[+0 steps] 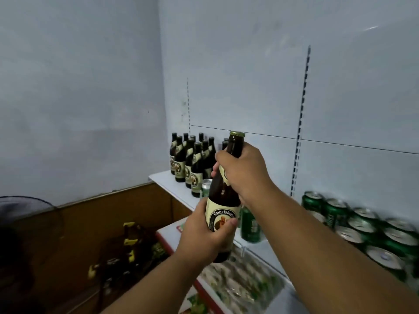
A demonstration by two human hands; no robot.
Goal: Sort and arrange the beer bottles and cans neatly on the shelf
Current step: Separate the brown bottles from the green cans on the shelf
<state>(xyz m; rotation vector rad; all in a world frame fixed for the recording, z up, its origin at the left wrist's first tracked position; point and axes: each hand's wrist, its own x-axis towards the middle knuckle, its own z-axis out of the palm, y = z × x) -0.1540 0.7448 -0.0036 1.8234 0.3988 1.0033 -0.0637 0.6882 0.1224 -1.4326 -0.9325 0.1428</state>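
- A brown glass beer bottle with a cream label and gold cap [223,196] is held upright, slightly tilted, in front of the white shelf [163,181], clear of its surface.
- The left hand [205,236] is wrapped around the bottle's lower body, thumb on the label.
- The right hand [243,172] is closed around its neck and shoulder.
- A cluster of matching dark bottles [189,162] stands in rows at the shelf's far left end, against the back panel.
- Green cans with silver tops [367,232] crowd the shelf's right part, blurred.
- One green can [250,226] stands at the front edge, just behind the held bottle.
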